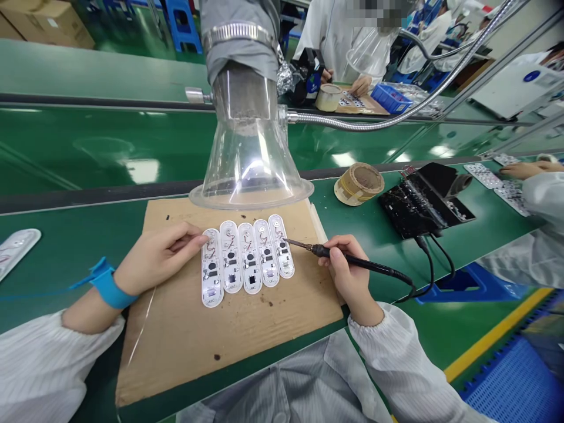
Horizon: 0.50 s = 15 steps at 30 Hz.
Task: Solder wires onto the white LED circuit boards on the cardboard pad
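Five-lobed in outline, a row of several white, round-ended circuit boards [251,258] lies side by side on a brown cardboard sheet [176,346]. Each board shows thin red wires and dark components. My left hand [170,252], with a blue band at the wrist, has its fingers curled in and its thumb and forefinger closed at the edge of the leftmost board [212,270]. My right hand [348,264] grips a soldering iron [324,251] by its black handle. The iron's tip is at the rightmost board [281,244], near its wires; exact contact is too small to tell.
A clear fume-extraction hood [253,158] hangs just beyond the boards. To the right are a tape roll [359,183] and a black box [425,200] with cables. Another white board [17,249] lies far left. Co-workers' hands [529,169] are at the right and across the line.
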### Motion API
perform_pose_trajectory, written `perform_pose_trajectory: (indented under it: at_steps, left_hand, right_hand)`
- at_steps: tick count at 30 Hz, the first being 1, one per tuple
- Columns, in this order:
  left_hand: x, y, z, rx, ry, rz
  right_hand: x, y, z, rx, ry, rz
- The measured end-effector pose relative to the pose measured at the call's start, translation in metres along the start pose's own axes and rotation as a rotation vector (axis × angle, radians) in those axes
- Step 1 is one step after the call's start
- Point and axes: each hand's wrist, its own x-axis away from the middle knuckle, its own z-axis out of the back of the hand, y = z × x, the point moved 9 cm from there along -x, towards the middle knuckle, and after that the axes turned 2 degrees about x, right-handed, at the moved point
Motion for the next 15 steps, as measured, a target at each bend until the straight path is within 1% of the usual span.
perform_pose_trajectory:
  at_steps: [9, 15]
  left_hand:
    - [-0.0007, -0.0035, -0.0026, 0.019, -0.024, 0.018]
    - [-0.0009, -0.0036, -0.0035, 0.025, -0.041, 0.040]
  right_hand:
    - [-0.0032, -0.0068, -0.0099, 0.048, -0.092, 0.001]
    - [-0.0040, -0.0093, -0.0111, 0.073, -0.098, 0.007]
